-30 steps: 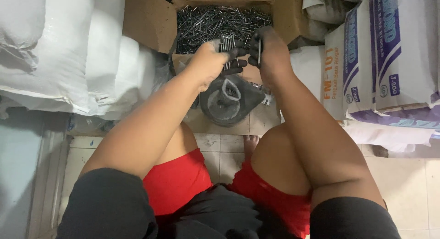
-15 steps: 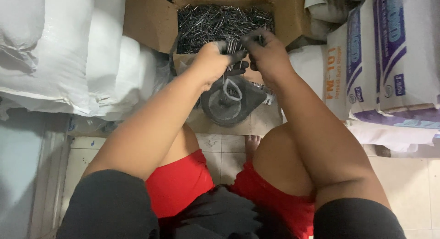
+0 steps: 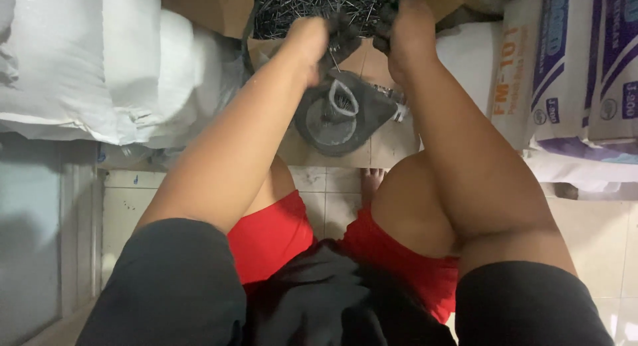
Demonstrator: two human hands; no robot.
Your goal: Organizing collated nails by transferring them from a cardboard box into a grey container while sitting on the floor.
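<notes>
We see the left hand (image 3: 312, 44) and right hand (image 3: 405, 27) closed on bunches of dark nails (image 3: 345, 37) at the near edge of the cardboard box (image 3: 206, 7), just above the grey plastic bag (image 3: 335, 113) that stands open on the tiled floor (image 3: 332, 193) to catch them.

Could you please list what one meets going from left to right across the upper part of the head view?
White sacks → left hand → box of nails → right hand → printed sacks.
</notes>
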